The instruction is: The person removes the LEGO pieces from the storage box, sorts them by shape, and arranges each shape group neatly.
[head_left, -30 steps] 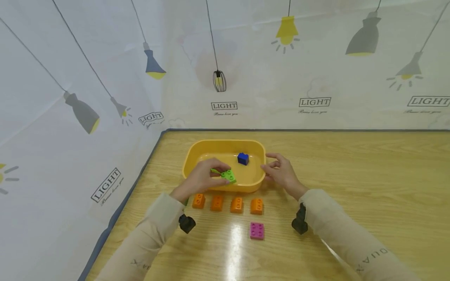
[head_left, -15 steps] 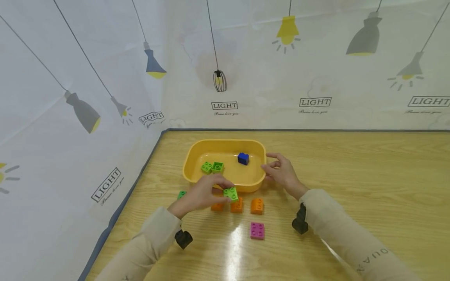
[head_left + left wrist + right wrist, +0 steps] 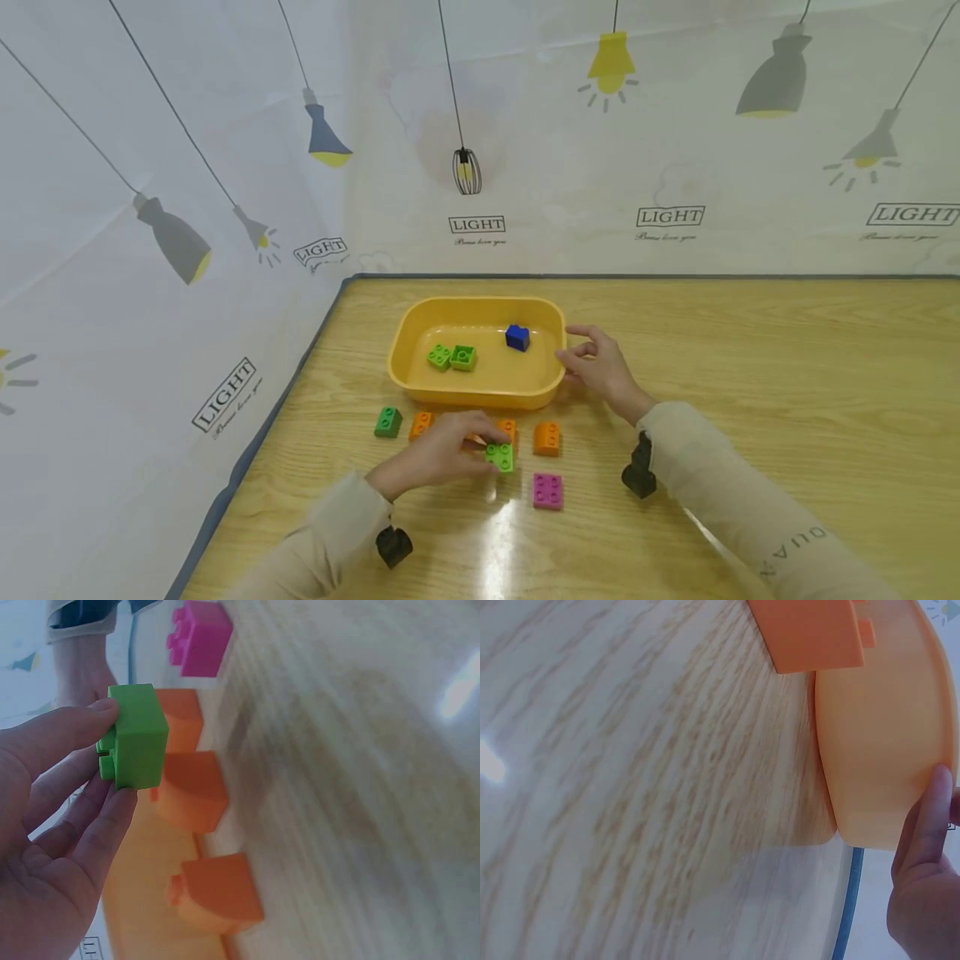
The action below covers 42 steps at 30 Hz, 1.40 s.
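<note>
My left hand (image 3: 450,450) pinches a light green toy brick (image 3: 499,457) between thumb and fingertips, above the table just in front of the orange bricks. In the left wrist view this green brick (image 3: 141,736) shows its studs towards the palm. My right hand (image 3: 603,371) holds the right end of a yellow plastic basin (image 3: 480,398), its thumb at the rim. Inside the basin lie two light green bricks (image 3: 462,357) and a dark blue brick (image 3: 517,337).
In front of the basin stands a row with a dark green brick (image 3: 387,422) and several orange curved bricks (image 3: 547,438), partly hidden by the left hand. A magenta brick (image 3: 547,492) sits nearer on the wooden table (image 3: 750,375). A printed wall covering (image 3: 570,167) borders the table.
My left hand has moved out of the basin and towards the person, carrying the light green brick past the orange row. The right hand stays at the basin's end.
</note>
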### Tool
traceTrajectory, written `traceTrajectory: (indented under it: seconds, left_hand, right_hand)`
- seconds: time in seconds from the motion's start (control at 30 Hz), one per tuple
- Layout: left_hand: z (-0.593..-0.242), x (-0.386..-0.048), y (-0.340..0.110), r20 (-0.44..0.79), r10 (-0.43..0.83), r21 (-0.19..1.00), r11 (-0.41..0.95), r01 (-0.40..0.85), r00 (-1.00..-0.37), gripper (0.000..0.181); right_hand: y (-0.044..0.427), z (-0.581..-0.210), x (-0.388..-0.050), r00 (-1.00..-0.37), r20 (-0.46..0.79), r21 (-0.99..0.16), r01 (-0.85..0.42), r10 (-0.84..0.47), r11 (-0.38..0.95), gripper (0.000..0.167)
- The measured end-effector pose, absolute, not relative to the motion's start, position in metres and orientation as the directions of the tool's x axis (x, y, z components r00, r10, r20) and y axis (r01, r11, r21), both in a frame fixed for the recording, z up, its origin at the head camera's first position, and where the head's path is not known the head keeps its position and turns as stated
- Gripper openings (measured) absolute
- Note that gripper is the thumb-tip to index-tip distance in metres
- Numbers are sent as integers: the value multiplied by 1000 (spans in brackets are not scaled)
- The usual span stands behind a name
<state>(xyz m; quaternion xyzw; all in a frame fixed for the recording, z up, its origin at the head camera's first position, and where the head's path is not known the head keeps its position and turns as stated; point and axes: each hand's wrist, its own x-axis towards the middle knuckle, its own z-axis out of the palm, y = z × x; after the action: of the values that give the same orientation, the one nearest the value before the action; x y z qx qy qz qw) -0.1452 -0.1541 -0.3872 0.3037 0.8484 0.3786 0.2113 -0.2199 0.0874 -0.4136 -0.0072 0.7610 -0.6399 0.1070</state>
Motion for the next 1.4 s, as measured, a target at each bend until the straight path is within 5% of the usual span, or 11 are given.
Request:
traceTrajectory:
  seconds: [1.4]
  left_hand:
    - [-416,-131,-153,-170,659,698,605,382,-733,35]
  right_hand:
    - [88,-416,-221,-977,-150,-976,122,-149,182,50]
